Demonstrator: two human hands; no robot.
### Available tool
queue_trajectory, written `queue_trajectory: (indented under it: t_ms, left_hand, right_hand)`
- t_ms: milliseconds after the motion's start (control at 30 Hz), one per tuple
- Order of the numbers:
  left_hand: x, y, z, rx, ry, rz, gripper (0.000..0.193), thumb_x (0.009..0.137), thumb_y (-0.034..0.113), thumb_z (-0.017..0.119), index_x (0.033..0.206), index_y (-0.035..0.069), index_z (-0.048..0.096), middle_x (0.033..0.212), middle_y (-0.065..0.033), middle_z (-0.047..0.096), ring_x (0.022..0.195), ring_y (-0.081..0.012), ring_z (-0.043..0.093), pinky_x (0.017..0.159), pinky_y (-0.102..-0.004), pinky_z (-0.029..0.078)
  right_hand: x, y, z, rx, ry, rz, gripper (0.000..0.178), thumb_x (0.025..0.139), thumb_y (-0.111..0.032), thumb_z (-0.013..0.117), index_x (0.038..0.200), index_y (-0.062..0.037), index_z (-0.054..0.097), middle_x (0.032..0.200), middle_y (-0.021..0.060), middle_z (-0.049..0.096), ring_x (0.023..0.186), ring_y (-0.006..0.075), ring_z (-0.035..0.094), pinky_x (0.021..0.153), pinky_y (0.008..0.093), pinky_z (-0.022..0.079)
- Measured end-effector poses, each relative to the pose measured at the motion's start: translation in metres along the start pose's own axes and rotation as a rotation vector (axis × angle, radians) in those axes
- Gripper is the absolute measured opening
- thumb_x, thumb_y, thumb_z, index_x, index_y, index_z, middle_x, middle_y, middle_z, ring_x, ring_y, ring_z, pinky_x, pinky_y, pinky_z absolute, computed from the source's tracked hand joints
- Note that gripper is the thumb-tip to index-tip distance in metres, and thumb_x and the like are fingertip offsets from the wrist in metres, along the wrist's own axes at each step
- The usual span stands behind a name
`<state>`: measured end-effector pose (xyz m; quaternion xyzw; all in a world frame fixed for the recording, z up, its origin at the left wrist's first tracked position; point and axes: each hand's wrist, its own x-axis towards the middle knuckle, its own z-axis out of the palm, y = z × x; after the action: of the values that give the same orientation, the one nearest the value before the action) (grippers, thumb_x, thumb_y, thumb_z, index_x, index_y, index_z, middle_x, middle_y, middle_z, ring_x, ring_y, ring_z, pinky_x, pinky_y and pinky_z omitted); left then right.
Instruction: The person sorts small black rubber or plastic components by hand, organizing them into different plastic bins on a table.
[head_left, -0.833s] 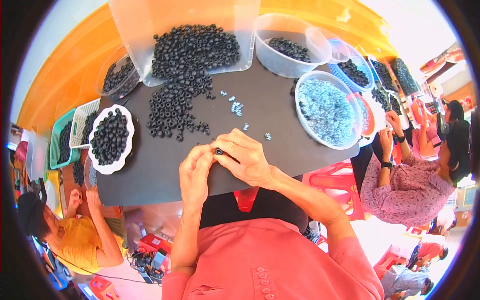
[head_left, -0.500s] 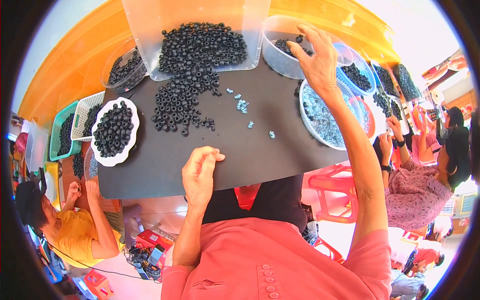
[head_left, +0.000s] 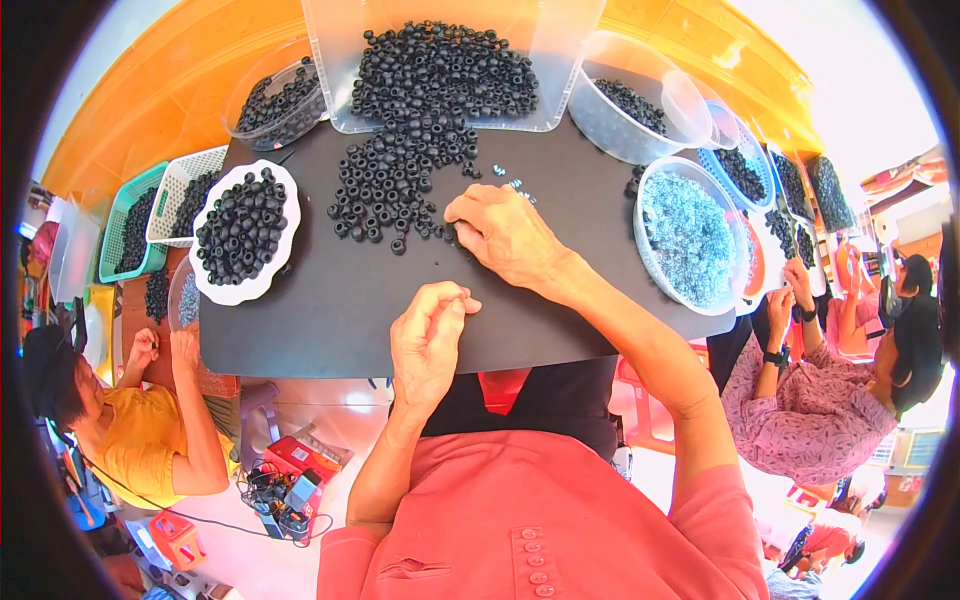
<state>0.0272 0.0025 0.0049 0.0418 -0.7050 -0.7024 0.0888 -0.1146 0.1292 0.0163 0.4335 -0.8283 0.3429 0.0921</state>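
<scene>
A heap of black, rounded, bead-like pieces with holes [head_left: 385, 190] spills from a clear bin onto the dark tabletop [head_left: 300, 330]. My right hand [head_left: 510, 235] reaches over the table, its curled fingertips at the heap's near right edge beside a few loose black pieces. What those fingers hold, if anything, is hidden. Nearer to me, my left hand [head_left: 430, 335] is raised with thumb and fingers pinched together; I cannot make out anything between them. A few small pale coil springs [head_left: 498, 171] lie just beyond my right hand, which partly covers them.
The clear bin [head_left: 545, 124] stands at the back. To the left are a white scalloped dish [head_left: 222, 292] and a clear bowl [head_left: 250, 132]; to the right, a clear tub [head_left: 600, 135] and a bowl of springs [head_left: 690, 240]. People sit left [head_left: 150, 440] and right [head_left: 800, 410].
My right hand has come from above the right-hand tub down to the heap's edge, its fingers closing. My left hand stays pinched. The whole view has shifted a little.
</scene>
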Motion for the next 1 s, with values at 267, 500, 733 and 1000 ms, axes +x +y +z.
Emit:
queue_trajectory:
  t_ms: [267,500,733,1000]
  left_hand:
    - [0.000,0.000,0.001,-0.065,-0.008,-0.017,0.011,0.096,0.008,0.053,0.101,0.000,0.059,0.090,-0.0057,0.065,0.087,-0.0111,0.061,0.080,-0.0249,0.047]
    - [0.001,-0.007,0.002,-0.073,-0.002,0.016,0.010,0.095,0.005,0.054,0.102,-0.001,0.057,0.088,-0.0069,0.066,0.085,-0.0104,0.061,0.074,-0.0244,0.048]
    - [0.001,-0.004,0.000,-0.081,-0.012,0.020,0.010,0.095,0.006,0.054,0.102,0.000,0.058,0.088,-0.0070,0.066,0.084,-0.0105,0.062,0.076,-0.0250,0.048]
    - [0.006,-0.007,-0.004,-0.248,0.020,-0.009,0.015,0.097,0.010,0.051,0.105,-0.001,0.057,0.093,-0.0076,0.065,0.086,-0.0129,0.062,0.082,-0.0271,0.048]
  right_hand:
    - [0.014,0.000,0.006,-0.091,0.082,0.047,0.014,0.078,-0.005,0.065,0.092,-0.0043,0.062,0.090,0.0108,0.061,0.081,0.0328,0.060,0.073,0.0422,0.048]
    - [0.051,0.015,0.023,-0.101,0.067,-0.046,0.022,0.074,-0.001,0.065,0.096,-0.0034,0.063,0.095,0.0124,0.060,0.086,0.0336,0.060,0.073,0.0435,0.049]
    - [0.053,0.015,0.022,-0.063,-0.016,-0.020,0.017,0.070,0.001,0.065,0.087,-0.0009,0.060,0.090,0.0126,0.059,0.072,0.0323,0.061,0.066,0.0420,0.050]
    - [0.017,-0.018,0.002,0.305,0.161,0.041,0.014,0.070,0.006,0.061,0.082,-0.0007,0.058,0.082,0.0085,0.060,0.066,0.0177,0.062,0.063,0.0312,0.050]
